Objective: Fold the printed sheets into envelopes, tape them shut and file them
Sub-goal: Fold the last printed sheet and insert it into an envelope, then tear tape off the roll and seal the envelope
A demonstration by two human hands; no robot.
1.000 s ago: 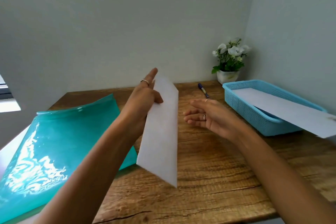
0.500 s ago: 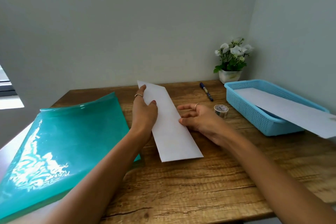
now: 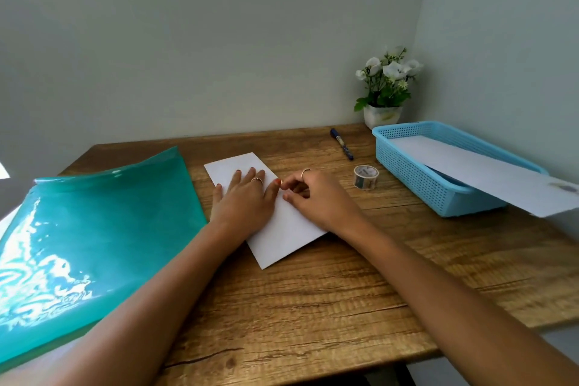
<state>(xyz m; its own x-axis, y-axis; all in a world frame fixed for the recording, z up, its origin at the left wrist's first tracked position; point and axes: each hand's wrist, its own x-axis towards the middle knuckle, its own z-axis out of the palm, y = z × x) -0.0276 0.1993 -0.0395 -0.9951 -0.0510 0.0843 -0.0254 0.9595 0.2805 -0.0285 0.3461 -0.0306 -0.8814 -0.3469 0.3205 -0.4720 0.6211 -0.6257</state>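
Observation:
A long folded white sheet (image 3: 282,238) lies flat on the wooden desk (image 3: 313,307), slanting from far left to near right. My left hand (image 3: 244,200) presses on its middle with straight, spread fingers. My right hand (image 3: 316,200) rests on the sheet's right edge with curled fingers, fingertips close to my left thumb; whether it pinches the paper I cannot tell. A roll of patterned tape (image 3: 366,177) stands just right of my hands. A teal plastic file folder (image 3: 87,229) lies open at the left.
A blue plastic basket (image 3: 407,163) at the right holds another folded white sheet (image 3: 488,172) that sticks out over its near rim. A blue pen (image 3: 341,143) lies at the back. A small white pot of flowers (image 3: 383,88) stands in the corner.
My left hand brought the sheet down from the air onto the desk and now presses it flat. My right hand moved onto the sheet's right edge.

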